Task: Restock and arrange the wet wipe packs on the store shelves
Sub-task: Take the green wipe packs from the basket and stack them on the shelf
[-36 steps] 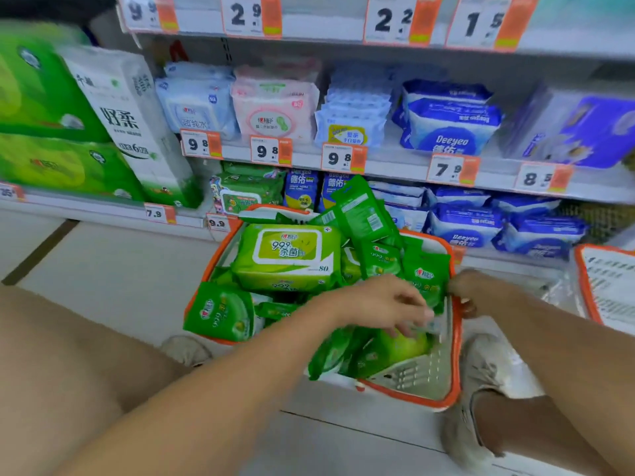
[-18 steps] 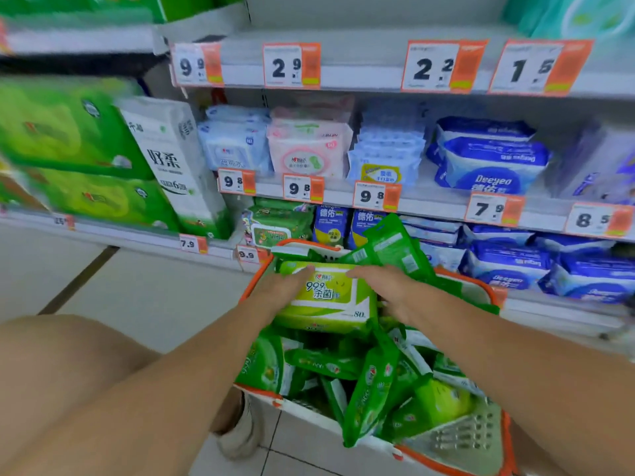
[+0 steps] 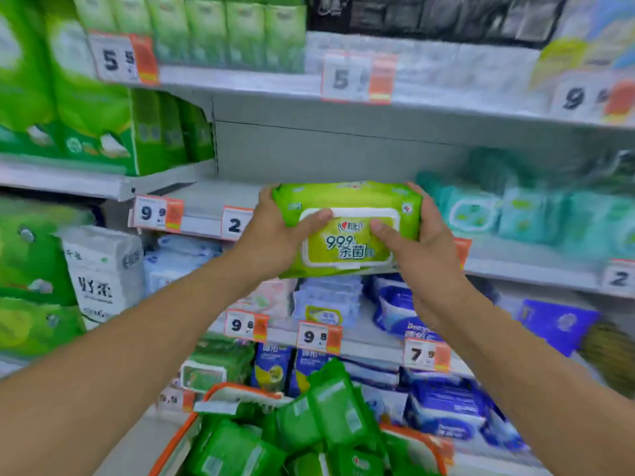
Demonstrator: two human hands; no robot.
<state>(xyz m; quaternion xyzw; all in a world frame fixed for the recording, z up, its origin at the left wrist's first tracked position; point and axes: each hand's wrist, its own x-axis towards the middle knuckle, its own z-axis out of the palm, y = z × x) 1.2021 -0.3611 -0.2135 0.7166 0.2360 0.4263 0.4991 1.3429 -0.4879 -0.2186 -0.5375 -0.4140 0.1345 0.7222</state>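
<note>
The wet wipe pack, a large lime-green one with a white-rimmed flip lid facing the camera, is held up in the air in front of the middle shelf, level with its front edge. In the head view, the only view here, both hands grip it by its short ends. The left hand wraps the pack's left end, its thumb lying across the lid's upper left corner and its fingers curled behind. The right hand wraps the right end, thumb pressed onto the lid near its middle, fingers over the far top corner. The pack sits roughly level, tipped slightly towards the camera.

Behind it the shelf stretch is bare grey metal, with teal wipe packs stacked just to the right and green tissue packs on the shelf to the left. Price tags line the shelf edges. The next shelf down holds blue and white packs, partly hidden by the arms.

At the bottom, an orange-rimmed basket is heaped with small dark-green wipe packs, well below the hands.
</note>
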